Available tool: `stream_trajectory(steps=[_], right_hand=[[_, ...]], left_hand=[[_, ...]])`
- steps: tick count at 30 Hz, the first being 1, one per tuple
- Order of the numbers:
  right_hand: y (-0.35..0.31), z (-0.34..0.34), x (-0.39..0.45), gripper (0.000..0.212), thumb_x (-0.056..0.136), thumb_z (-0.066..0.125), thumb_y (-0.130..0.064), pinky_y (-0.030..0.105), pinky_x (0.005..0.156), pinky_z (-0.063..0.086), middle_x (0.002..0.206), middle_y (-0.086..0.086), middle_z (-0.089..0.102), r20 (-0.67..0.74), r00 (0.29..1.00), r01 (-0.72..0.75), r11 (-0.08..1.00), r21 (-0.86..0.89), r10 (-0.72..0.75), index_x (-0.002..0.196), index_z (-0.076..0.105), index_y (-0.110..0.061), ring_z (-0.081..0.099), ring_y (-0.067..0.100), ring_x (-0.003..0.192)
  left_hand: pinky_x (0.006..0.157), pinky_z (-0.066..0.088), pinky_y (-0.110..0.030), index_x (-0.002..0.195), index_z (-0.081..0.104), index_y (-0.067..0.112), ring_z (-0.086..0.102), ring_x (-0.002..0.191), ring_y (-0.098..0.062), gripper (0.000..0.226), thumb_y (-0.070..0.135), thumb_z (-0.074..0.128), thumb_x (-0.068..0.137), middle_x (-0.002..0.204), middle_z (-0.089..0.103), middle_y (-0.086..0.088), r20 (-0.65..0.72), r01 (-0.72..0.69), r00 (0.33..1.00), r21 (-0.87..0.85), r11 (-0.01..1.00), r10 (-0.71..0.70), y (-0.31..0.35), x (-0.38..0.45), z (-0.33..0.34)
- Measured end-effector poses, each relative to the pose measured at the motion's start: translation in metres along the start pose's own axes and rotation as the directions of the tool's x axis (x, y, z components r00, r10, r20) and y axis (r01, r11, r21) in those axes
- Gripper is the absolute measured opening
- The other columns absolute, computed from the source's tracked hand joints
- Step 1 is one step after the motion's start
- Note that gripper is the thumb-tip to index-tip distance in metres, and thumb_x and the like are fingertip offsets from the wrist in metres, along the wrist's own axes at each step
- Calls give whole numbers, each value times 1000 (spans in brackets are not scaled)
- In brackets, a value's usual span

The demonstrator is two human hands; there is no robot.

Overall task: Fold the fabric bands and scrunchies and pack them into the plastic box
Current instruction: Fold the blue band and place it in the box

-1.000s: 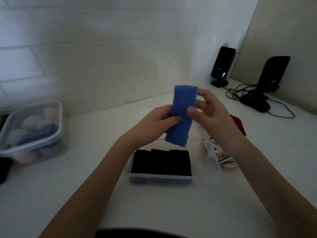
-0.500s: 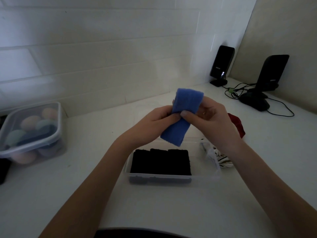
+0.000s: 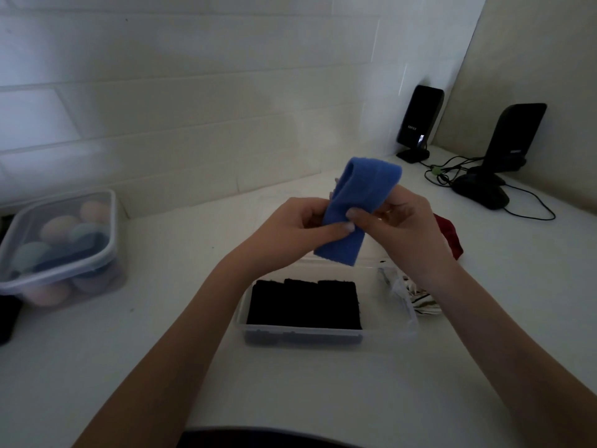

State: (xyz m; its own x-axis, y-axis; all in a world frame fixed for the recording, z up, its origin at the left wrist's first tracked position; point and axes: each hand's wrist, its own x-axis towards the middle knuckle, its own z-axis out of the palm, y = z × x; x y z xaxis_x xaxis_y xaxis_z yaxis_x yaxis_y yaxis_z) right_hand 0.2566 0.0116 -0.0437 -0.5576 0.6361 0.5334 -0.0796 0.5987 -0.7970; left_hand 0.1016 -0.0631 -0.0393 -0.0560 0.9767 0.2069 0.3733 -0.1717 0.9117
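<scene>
Progress check: blue band mid-fold, box partly packed

Status of the hands first. My left hand (image 3: pixel 298 227) pinches the blue band (image 3: pixel 353 211) at its middle, thumb across the front. My right hand (image 3: pixel 400 224) grips the same band from the other side, thumb pressed beside the left thumb. Both hold it in the air above the far edge of the plastic box (image 3: pixel 326 334), clear of the contents. The upper end of the band curls over toward me; the lower end hangs straight. I judge the fold begun but not closed.

Work done: three black folded bands (image 3: pixel 305 303) stand side by side in the left part of the box. The right part looks unfilled, though the clear wall and dim light make this uncertain.

Work outstanding: a striped scrunchie (image 3: pixel 423 305) lies just beside the right end of the box, and a red scrunchie (image 3: pixel 449 234) lies on the counter (image 3: pixel 323 399) behind my right wrist. Neither is packed. My estimate is roughly half complete, with one band in hand and two pieces waiting.
</scene>
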Motion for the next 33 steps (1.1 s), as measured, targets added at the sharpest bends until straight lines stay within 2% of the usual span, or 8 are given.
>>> stream_trajectory(steps=[3,5,10,16,21,25,29,33], right_hand=[[-2,3,0,28,84,61,-26,21,84,51,87,-19,70,72,997,-43,999,29,41,109,67,-15,66,-8,85],[-7,0,3,78,78,59,-56,30,98,45,93,-8,65,92,992,-94,993,75,87,117,55,11,63,-15,84],[-7,-9,-1,37,82,57,3,29,103,44,125,-2,60,220,972,114,987,-110,-87,114,63,-15,56,10,120],[-7,-7,0,34,83,54,-12,27,104,43,127,-9,57,252,965,93,994,-64,-75,113,64,-23,52,7,122],[7,-2,-3,41,87,43,-14,21,103,39,131,-9,52,219,957,268,870,-414,-191,124,54,-30,48,9,121],[4,-2,-4,45,84,40,-16,16,99,37,129,-13,51,200,972,202,883,-424,-127,120,55,-38,47,6,117],[-9,-4,-2,43,80,44,-9,21,95,46,123,-1,62,164,985,-45,999,-2,45,114,64,-25,56,7,114],[-8,-2,0,38,83,61,-26,30,90,51,106,-19,64,89,996,-6,973,-230,27,120,58,-31,61,4,102]], left_hand=[[73,55,-23,96,64,19,67,78,-5,11,22,55,92,87,69,-1,31,17,999,-55,998,-15,2,0,1],[70,56,-22,98,62,17,67,78,-8,18,15,45,96,86,67,-2,19,12,1000,-60,998,-11,4,0,0],[80,59,-38,103,62,13,70,88,-24,25,14,37,99,93,69,-9,55,44,998,-147,988,-36,5,-2,-2],[69,58,-34,106,62,17,72,82,-27,30,11,33,99,93,71,-9,97,102,992,-302,948,-75,4,-2,-2],[74,60,-37,124,50,7,68,90,-31,40,23,27,96,115,61,-19,188,278,959,-483,831,-211,4,4,-5],[78,58,-31,123,52,11,70,95,-25,40,22,63,85,114,65,-12,188,214,967,-248,945,-170,3,2,-2],[75,57,-27,123,51,12,72,90,-22,38,6,60,86,109,68,-9,158,140,981,-201,969,-109,4,-2,-6],[83,57,-33,129,43,14,71,91,-21,43,11,59,88,111,67,-7,147,122,983,-69,990,-111,4,-2,-2]])
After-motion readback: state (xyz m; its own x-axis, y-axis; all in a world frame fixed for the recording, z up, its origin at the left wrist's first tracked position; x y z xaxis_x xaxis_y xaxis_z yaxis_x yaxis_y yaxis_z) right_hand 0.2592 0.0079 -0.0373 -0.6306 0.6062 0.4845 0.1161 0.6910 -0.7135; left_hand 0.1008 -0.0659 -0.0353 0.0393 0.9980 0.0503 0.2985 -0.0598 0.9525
